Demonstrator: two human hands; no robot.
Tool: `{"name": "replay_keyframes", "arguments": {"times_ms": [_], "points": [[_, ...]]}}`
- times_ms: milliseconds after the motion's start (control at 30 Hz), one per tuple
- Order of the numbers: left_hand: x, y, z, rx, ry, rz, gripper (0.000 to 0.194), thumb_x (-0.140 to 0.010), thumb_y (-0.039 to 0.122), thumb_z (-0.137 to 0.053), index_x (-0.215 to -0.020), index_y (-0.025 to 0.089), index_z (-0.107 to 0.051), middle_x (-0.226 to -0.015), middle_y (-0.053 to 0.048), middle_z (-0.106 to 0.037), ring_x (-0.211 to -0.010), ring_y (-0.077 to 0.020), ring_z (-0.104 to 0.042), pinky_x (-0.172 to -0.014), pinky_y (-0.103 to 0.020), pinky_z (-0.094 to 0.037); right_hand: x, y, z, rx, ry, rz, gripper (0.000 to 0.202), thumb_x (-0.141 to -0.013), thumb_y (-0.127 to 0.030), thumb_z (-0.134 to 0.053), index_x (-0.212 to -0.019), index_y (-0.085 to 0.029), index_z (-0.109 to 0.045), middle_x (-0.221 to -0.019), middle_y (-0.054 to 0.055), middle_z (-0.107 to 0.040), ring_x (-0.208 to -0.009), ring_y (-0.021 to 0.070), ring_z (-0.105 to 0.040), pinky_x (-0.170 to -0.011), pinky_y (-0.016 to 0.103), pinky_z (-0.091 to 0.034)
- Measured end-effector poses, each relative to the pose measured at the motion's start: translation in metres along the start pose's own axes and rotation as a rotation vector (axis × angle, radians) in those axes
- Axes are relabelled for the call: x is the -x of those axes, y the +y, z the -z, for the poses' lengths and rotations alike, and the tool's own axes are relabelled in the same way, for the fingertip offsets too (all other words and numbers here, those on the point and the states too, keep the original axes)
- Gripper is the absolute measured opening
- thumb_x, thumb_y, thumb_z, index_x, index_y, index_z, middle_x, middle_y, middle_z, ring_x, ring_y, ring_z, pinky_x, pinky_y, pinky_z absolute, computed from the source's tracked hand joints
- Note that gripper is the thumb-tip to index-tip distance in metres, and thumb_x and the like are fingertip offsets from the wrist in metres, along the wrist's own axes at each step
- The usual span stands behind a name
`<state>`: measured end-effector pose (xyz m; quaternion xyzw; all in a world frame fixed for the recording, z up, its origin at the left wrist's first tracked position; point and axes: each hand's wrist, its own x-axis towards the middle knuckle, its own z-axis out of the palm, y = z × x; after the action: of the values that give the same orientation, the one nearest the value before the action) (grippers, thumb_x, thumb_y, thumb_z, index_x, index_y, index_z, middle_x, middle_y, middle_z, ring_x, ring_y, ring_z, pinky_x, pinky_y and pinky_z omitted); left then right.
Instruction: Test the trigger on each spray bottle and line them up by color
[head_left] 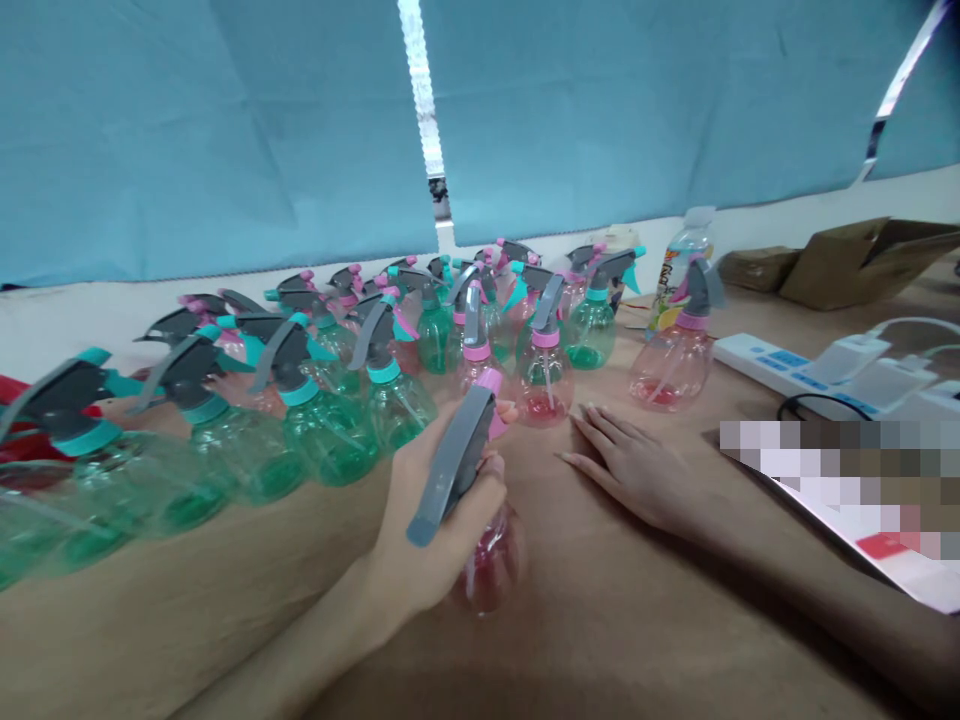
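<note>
My left hand [431, 510] is wrapped round the neck of a pink spray bottle [491, 570] with a grey and pink trigger head; its clear pink body stands out below my fingers. Flat on the table, my right hand [630, 455] lies with its fingers spread and nothing in it. Just beyond its fingertips is another pink spray bottle [544, 385], and a further pink one [670, 365] stands behind it to the right. To the left, a row of green spray bottles [330, 430] with teal collars stretches along the table.
Several more pink and green bottles crowd the back by the blue wall covering [300, 130]. A labelled drink bottle [684, 260] stands at the back right. Further right are a white power strip [780, 365] with plugged-in chargers, a cardboard box [847, 265] and a partly pixelated flat object [877, 545].
</note>
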<state>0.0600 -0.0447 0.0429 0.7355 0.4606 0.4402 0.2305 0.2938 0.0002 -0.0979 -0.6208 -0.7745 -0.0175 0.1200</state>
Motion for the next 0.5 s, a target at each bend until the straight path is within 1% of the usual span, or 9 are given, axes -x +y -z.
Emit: {"name": "replay_keyframes", "arguments": {"times_ms": [67, 133, 200, 267, 400, 500], "points": [[-0.001, -0.002, 0.0, -0.001, -0.04, -0.022, 0.017, -0.075, 0.019, -0.047, -0.084, 0.025, -0.06, -0.064, 0.004, -0.056, -0.053, -0.0147, -0.051, -0.054, -0.028, -0.047, 0.0, -0.001, 0.001, -0.001, -0.003, -0.006, 0.078, -0.095, -0.064, -0.02, -0.144, -0.007, -0.041, -0.149, 0.018, -0.039, -0.139, 0.0307, -0.033, -0.112, 0.048, -0.03], [-0.003, -0.008, 0.0, 0.007, -0.074, -0.062, 0.013, -0.073, 0.02, -0.047, -0.079, 0.025, -0.057, -0.062, 0.004, -0.052, -0.051, -0.0143, -0.048, -0.051, -0.028, -0.044, 0.0, -0.001, 0.002, -0.002, -0.006, -0.013, 0.079, -0.094, -0.064, -0.021, -0.143, -0.006, -0.042, -0.149, 0.018, -0.039, -0.139, 0.0309, -0.034, -0.113, 0.047, -0.029], [-0.005, -0.015, 0.0, 0.015, -0.085, -0.097, 0.005, -0.071, 0.022, -0.047, -0.073, 0.025, -0.051, -0.06, 0.005, -0.048, -0.05, -0.0141, -0.045, -0.049, -0.027, -0.042, 0.001, -0.002, 0.003, -0.004, -0.007, -0.021, 0.078, -0.094, -0.065, -0.022, -0.143, -0.007, -0.043, -0.149, 0.018, -0.039, -0.138, 0.0304, -0.034, -0.113, 0.047, -0.029], [-0.006, -0.02, 0.0, 0.017, -0.093, -0.109, 0.003, -0.07, 0.022, -0.047, -0.071, 0.025, -0.048, -0.06, 0.005, -0.046, -0.05, -0.014, -0.044, -0.049, -0.027, -0.041, 0.001, -0.002, 0.003, -0.007, -0.006, -0.026, 0.078, -0.094, -0.065, -0.022, -0.143, -0.008, -0.043, -0.149, 0.017, -0.039, -0.139, 0.03, -0.034, -0.113, 0.047, -0.028], [-0.007, -0.019, 0.001, 0.017, -0.105, -0.115, 0.005, -0.069, 0.02, -0.047, -0.07, 0.024, -0.047, -0.058, 0.006, -0.043, -0.051, -0.0136, -0.042, -0.049, -0.026, -0.039, 0.001, -0.002, 0.003, -0.012, -0.013, -0.022, 0.08, -0.094, -0.065, -0.021, -0.144, -0.007, -0.041, -0.15, 0.018, -0.037, -0.139, 0.0305, -0.033, -0.113, 0.048, -0.028], [-0.007, -0.016, 0.002, 0.028, -0.13, -0.087, 0.007, -0.068, 0.018, -0.047, -0.072, 0.024, -0.05, -0.059, 0.006, -0.045, -0.05, -0.0127, -0.044, -0.051, -0.026, -0.041, 0.001, -0.001, 0.002, -0.012, -0.021, -0.013, 0.08, -0.094, -0.065, -0.02, -0.145, -0.006, -0.039, -0.15, 0.017, -0.037, -0.14, 0.0309, -0.032, -0.113, 0.048, -0.028]]}}
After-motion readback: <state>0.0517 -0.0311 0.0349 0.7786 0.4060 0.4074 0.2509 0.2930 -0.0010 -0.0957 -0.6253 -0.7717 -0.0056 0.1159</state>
